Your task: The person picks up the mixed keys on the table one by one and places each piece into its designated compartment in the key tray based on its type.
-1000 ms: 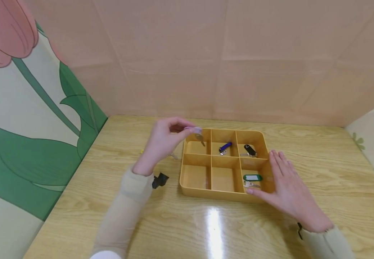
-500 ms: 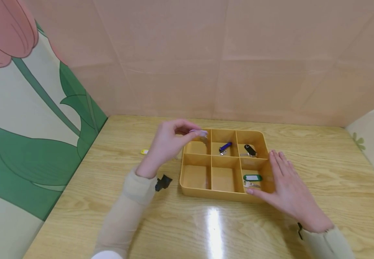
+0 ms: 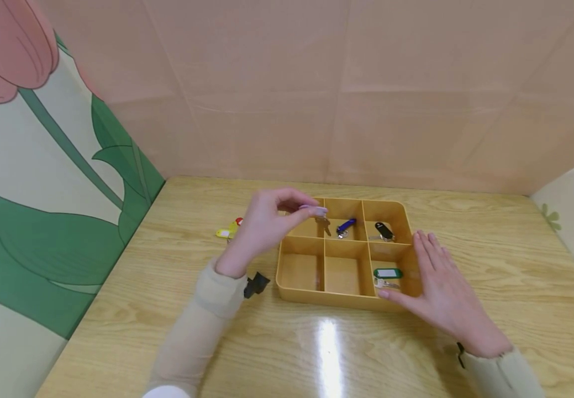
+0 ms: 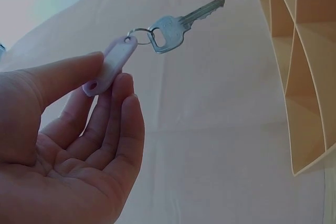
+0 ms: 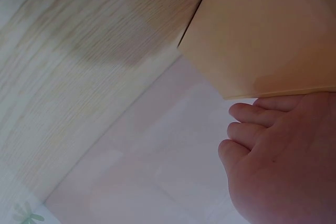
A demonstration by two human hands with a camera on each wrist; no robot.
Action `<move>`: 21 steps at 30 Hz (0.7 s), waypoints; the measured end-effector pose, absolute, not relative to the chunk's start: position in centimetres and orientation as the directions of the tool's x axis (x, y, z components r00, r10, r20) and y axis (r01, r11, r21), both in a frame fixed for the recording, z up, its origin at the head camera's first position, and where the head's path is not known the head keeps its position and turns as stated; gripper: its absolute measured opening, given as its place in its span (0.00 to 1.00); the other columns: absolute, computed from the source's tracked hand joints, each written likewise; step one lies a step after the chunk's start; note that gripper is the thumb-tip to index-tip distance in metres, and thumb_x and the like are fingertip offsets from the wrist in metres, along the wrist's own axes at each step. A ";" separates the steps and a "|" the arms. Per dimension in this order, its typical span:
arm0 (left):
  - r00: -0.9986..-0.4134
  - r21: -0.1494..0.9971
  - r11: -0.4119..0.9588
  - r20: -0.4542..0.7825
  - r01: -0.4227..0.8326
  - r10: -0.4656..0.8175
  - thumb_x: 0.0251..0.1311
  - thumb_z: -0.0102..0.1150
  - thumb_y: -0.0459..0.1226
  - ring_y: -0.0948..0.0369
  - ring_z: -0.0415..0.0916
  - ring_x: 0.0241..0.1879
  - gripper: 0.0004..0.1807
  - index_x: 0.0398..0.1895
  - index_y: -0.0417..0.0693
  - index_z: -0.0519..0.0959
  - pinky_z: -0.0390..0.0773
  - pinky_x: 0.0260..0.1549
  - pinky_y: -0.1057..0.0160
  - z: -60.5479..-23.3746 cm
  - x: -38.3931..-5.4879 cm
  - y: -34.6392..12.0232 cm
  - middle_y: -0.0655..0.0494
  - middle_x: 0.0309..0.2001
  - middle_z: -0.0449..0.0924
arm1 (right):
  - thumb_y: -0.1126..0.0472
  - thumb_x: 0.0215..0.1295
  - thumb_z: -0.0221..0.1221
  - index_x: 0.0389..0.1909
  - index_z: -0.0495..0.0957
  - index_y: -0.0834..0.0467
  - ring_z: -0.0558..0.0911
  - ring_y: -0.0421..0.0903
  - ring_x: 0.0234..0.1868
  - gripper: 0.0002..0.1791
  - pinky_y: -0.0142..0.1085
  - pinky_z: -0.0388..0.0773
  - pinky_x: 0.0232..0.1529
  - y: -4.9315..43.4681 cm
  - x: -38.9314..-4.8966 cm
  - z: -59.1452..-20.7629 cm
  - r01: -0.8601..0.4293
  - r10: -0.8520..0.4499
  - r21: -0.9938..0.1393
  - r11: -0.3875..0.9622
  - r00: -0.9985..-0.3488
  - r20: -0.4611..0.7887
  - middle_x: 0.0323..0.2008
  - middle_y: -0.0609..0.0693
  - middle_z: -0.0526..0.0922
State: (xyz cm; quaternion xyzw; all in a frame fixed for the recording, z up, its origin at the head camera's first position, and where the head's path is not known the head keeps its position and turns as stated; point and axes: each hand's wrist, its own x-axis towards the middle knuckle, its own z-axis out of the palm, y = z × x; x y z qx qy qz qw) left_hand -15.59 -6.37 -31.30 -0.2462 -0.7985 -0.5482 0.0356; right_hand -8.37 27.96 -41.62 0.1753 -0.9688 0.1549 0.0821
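The left hand [image 3: 272, 221] pinches a pale purple tag [image 4: 111, 65] between thumb and fingers, with its key [image 4: 170, 31] pointing away from the fingertips. In the head view the key hangs over the back row of a yellow-orange tray [image 3: 336, 300], in line with the divider between the left and middle compartments; how high above it cannot be told. The right hand [image 3: 441, 293] is on the tray's far side from the tag, fingers straight and close together along the right-hand wall, thumb spread out to the front rim.

The purple tag has a whitish label panel, with no writing that can be made out. The green tag [image 3: 388, 273] shows a white label too small to read, and the black tag [image 3: 384, 230] has a small pale mark, also unreadable.

The held tag is slim with rounded ends and a hole at each. A thin metal ring [image 4: 137, 36] joins it to the silvery key, which has a wide head with an oblong opening and a toothed blade.

A blue tag [image 3: 346, 224] lies in the back middle compartment, the black one back right, the green one front right. A yellow tag [image 3: 224, 233] and something red [image 3: 239, 221] lie on the counter [image 3: 117, 287] left of the tray.
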 end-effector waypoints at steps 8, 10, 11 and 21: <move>-0.881 0.860 0.295 0.303 0.417 0.363 0.66 0.69 0.38 0.64 0.81 0.36 0.04 0.41 0.52 0.88 0.82 0.35 0.61 -31.6 -15.4 -5.8 0.67 0.37 0.86 | 0.29 0.55 0.67 0.80 0.35 0.64 0.37 0.58 0.79 0.71 0.49 0.31 0.76 28.0 -8.3 -41.6 -0.361 -0.309 -0.274 0.892 -0.927 0.213 0.80 0.63 0.39; -0.880 0.858 0.298 0.303 0.419 0.365 0.66 0.69 0.37 0.64 0.81 0.36 0.04 0.41 0.51 0.89 0.81 0.34 0.61 -31.7 -15.4 -5.6 0.67 0.37 0.86 | 0.29 0.55 0.67 0.81 0.35 0.64 0.36 0.58 0.80 0.71 0.49 0.31 0.76 28.0 -8.4 -41.6 -0.356 -0.306 -0.277 0.892 -0.929 0.209 0.80 0.63 0.39; -0.878 0.855 0.299 0.306 0.424 0.368 0.66 0.69 0.37 0.64 0.81 0.36 0.04 0.41 0.51 0.89 0.81 0.34 0.61 -31.8 -15.4 -5.5 0.67 0.37 0.86 | 0.29 0.55 0.67 0.81 0.35 0.64 0.36 0.58 0.80 0.71 0.49 0.32 0.76 28.0 -8.4 -41.6 -0.355 -0.305 -0.278 0.893 -0.929 0.207 0.80 0.63 0.39; -0.867 0.846 0.306 0.306 0.437 0.394 0.66 0.69 0.39 0.66 0.81 0.36 0.05 0.41 0.52 0.88 0.81 0.35 0.60 -32.4 -15.3 -4.8 0.67 0.36 0.86 | 0.29 0.55 0.67 0.81 0.35 0.64 0.37 0.58 0.79 0.71 0.52 0.33 0.76 28.0 -8.4 -41.6 -0.355 -0.306 -0.279 0.892 -0.930 0.204 0.80 0.63 0.39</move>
